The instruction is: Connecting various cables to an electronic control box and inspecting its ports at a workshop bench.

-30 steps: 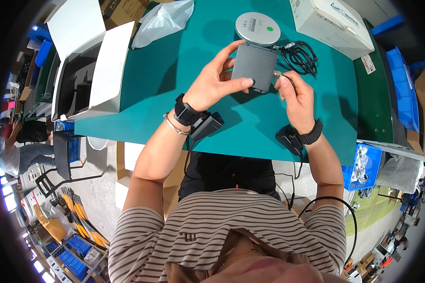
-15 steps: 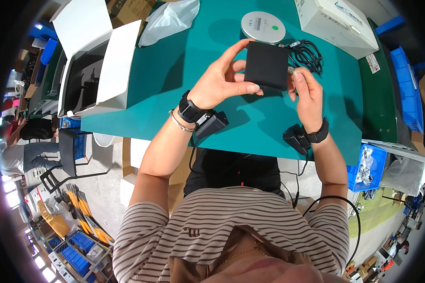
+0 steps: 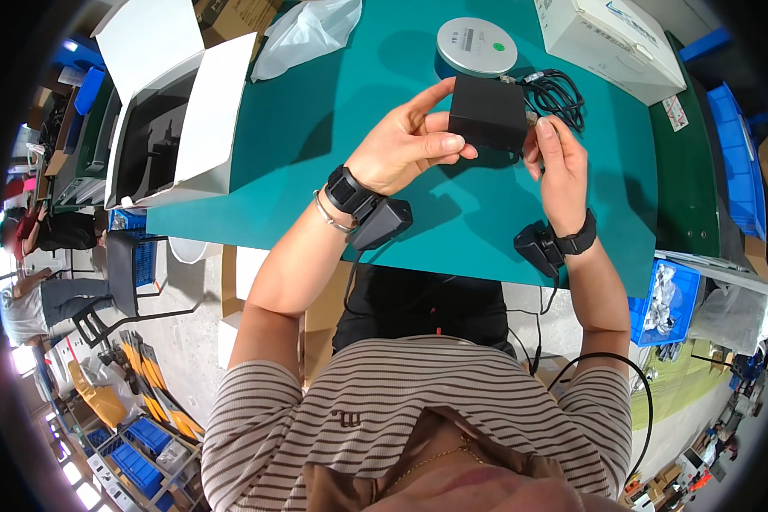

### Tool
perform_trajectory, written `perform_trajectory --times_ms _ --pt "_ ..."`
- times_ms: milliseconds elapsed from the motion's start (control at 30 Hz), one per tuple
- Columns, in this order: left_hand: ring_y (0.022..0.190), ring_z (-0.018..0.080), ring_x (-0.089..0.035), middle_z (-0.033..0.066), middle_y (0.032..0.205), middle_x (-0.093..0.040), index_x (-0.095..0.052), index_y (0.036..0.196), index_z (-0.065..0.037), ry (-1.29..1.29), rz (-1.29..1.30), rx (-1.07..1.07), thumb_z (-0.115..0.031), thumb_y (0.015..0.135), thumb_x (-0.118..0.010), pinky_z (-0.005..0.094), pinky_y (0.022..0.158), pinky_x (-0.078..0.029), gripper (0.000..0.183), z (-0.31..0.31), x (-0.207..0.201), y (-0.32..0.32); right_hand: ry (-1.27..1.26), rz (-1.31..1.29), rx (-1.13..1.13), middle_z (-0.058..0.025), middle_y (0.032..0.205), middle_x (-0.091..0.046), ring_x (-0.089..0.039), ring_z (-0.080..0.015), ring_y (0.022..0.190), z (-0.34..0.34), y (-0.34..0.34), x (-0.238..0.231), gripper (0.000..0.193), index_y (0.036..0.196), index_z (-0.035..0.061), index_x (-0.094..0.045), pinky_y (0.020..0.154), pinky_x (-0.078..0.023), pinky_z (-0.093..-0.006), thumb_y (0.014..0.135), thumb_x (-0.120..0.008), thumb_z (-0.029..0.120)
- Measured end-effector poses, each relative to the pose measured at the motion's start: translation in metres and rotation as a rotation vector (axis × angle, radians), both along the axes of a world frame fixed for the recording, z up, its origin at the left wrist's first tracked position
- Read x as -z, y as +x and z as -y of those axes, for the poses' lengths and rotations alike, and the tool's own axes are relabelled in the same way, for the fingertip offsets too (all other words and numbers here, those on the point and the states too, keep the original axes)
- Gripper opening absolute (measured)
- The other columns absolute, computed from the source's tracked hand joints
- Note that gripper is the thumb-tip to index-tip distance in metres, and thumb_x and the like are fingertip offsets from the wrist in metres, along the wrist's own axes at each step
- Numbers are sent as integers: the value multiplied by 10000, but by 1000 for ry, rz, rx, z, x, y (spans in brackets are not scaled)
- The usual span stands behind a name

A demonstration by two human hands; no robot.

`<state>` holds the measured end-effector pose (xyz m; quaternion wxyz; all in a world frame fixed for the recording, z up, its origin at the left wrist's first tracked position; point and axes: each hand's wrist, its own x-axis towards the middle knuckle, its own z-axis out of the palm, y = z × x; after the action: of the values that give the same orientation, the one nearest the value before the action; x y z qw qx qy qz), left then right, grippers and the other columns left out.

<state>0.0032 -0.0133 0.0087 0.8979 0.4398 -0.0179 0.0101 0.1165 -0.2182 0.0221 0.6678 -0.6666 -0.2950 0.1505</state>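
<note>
Held above the green table (image 3: 299, 171) is a black square box-shaped device (image 3: 489, 109). My left hand (image 3: 405, 147) grips its left side, thumb along the near face and fingers at the back. At its right side my right hand (image 3: 558, 158) pinches a small pale connector (image 3: 531, 118) between thumb and fingertips; whether it is fully seated in the device cannot be made out. A coiled black cable (image 3: 559, 96) lies on the table just beyond the right hand. Behind the device sits a round silver-topped unit (image 3: 476, 47) with a green dot.
At the left stands an open white box (image 3: 205, 115) with a black insert. A white plastic bag (image 3: 307, 38) lies at the far edge. A closed white carton (image 3: 610, 51) stands at the back right. Blue bins (image 3: 664, 300) flank the table's right side, and a chair (image 3: 124, 273) stands left.
The black device has tipped so more of its near face shows, and it has shifted slightly right. Both hands moved with it, keeping their grips.
</note>
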Motion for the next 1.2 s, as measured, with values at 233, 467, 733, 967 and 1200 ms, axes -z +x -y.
perform_trajectory --times_ms 233,467,733,967,1200 --pt "915 157 -665 65 1067 -639 -304 1514 -48 -90 -99 -27 -103 938 -659 228 740 -563 679 3 10 4 57 -27 -19 9 656 -507 -406 -43 555 -1 1 2 340 871 8 -589 508 -322 -206 1043 -489 284" --pt "951 185 -675 91 1016 -643 -187 1529 -9 -137 -83 4 -65 944 -638 236 774 -577 741 2 13 4 37 -14 -22 11 651 -499 -403 -46 557 -1 1 1 350 878 10 -585 511 -320 -209 1045 -480 299" --pt "948 207 -682 97 1047 -647 -174 1540 -24 -91 -116 -16 -81 944 -639 267 789 -581 757 3 7 2 56 -39 -26 10 645 -500 -402 -44 556 -1 2 2 329 882 12 -587 505 -317 -210 1044 -484 279" --pt "872 192 -682 118 1139 -632 -188 1553 -66 53 -91 -53 -227 963 -616 279 786 -563 746 7 -1 2 27 36 -73 5 665 -518 -413 -45 564 2 0 3 324 889 12 -581 513 -338 -209 1048 -470 271" --pt "891 203 -675 130 1210 -585 -182 1544 -44 407 -20 -180 -181 940 -631 317 794 -561 765 9 -13 2 79 63 -109 -3 717 -541 -437 -47 596 4 1 1 342 898 12 -592 537 -357 -209 1056 -433 272"
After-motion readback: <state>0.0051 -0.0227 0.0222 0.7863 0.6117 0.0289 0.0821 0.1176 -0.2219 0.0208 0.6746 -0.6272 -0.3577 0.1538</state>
